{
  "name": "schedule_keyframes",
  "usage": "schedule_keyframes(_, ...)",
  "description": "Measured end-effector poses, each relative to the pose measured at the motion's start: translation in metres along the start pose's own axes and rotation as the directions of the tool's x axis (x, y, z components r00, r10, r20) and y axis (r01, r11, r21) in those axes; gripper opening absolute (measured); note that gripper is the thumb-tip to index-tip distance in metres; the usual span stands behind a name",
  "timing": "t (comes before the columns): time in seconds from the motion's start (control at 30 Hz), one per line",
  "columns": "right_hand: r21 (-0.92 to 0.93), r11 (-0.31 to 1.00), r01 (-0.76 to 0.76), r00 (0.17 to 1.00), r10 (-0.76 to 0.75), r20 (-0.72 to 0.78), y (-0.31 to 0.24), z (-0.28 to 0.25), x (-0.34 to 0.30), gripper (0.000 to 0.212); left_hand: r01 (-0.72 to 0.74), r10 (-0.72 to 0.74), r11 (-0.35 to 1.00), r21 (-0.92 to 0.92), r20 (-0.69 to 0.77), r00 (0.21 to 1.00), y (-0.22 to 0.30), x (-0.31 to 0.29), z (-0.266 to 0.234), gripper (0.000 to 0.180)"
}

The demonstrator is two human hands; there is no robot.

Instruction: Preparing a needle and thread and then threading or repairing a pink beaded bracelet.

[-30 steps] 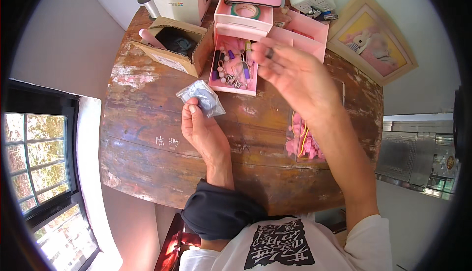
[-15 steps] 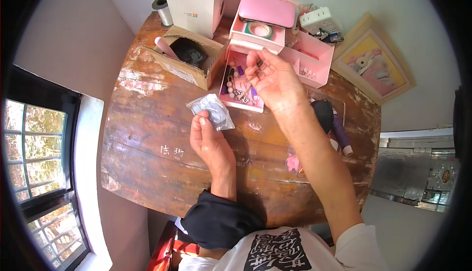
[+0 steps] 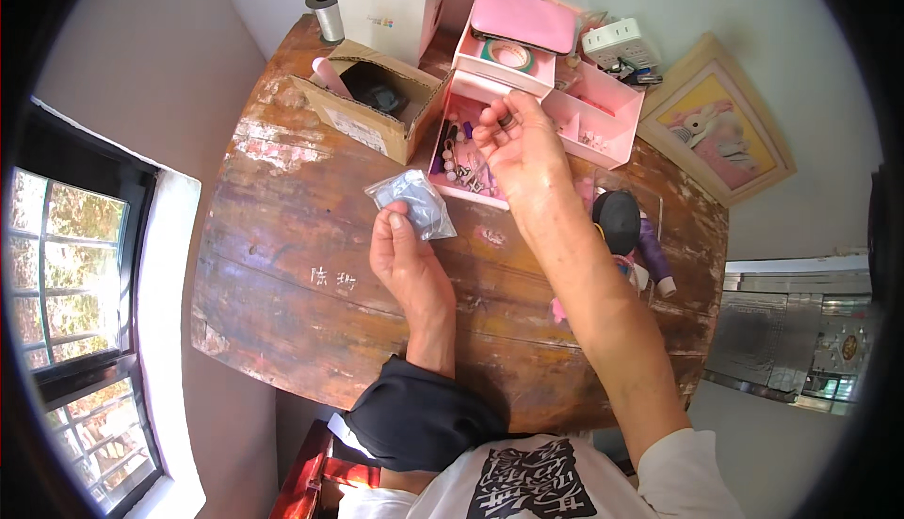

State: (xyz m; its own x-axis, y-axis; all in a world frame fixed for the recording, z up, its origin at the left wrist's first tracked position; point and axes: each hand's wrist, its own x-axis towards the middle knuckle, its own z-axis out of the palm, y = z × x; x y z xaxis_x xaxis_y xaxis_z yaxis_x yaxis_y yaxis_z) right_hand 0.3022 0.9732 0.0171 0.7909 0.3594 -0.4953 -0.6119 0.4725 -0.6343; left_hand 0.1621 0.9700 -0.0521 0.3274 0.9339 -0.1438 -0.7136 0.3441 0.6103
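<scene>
My left hand [image 3: 410,260] pinches the lower edge of a small clear plastic bag [image 3: 428,210] between thumb and fingers. Something flat and grey-blue lies inside the bag. Over the front of a pink desk organizer, my right hand [image 3: 516,142] is raised with its fingers curled in toward the thumb. A small dark spot shows between those fingers; what it is, I cannot make out. Below and beside that hand, the organizer's open drawer [image 3: 480,197] holds beads, purple bits and small metal charms.
Left of the organizer stands an open cardboard box [image 3: 363,128], with a white box [image 3: 381,20] and a ribbon spool [image 3: 326,15] behind. A pink case [image 3: 524,20] tops the organizer. To the right are a power strip [image 3: 621,43], a framed picture [image 3: 720,123] and a black-and-purple item [image 3: 618,222].
The view has shifted slightly, moving the table things a little to the right. My left hand still holds the bag; the curled fingers of my right hand have turned slightly.
</scene>
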Motion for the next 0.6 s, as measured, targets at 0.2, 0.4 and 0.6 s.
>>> schedule_keyframes(0.2,-0.049,0.998,-0.05,0.997,0.052,0.052,0.009,-0.021,-0.043,0.012,-0.001,0.001,1.0,0.0,-0.015,1.0,-0.002,0.0,-0.005,0.015)
schedule_keyframes(0.4,-0.103,0.989,-0.11,0.991,0.117,0.065,0.012,-0.035,-0.076,0.012,-0.003,0.004,1.0,0.029,-0.025,1.0,0.0,-0.001,-0.001,0.015)
schedule_keyframes(0.6,-0.09,0.985,-0.15,0.984,0.157,0.08,0.015,-0.045,-0.096,0.014,0.022,-0.02,0.998,0.055,-0.054,0.998,0.001,0.001,0.002,0.015)
